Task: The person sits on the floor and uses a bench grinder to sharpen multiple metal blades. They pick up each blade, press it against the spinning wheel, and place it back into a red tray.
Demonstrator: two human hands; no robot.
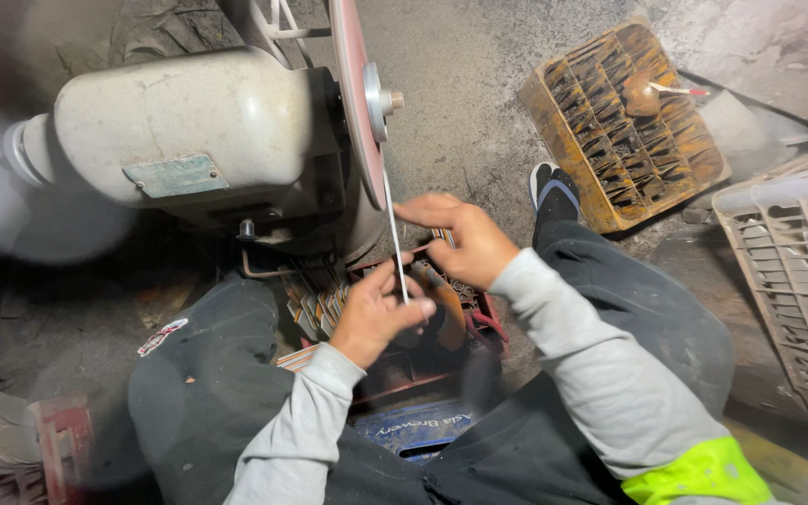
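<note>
A thin flat metal strip (pixel 393 234) stands nearly upright, its top end against the edge of a reddish grinding wheel (pixel 355 98). My left hand (pixel 378 313) grips the strip's lower end. My right hand (pixel 460 238) sits just right of the strip, fingertips touching its middle. The wheel is mounted on a grey bench grinder motor (pixel 189 126). Below my hands a red crate (pixel 483 318) holds several more metal pieces (pixel 320 304).
A rusty orange slotted crate (pixel 624 122) lies on the concrete floor at the upper right. A pale plastic basket (pixel 797 262) stands at the right edge. My sandalled foot (pixel 552 192) rests near the grinder. A blue crate (pixel 418 425) is under me.
</note>
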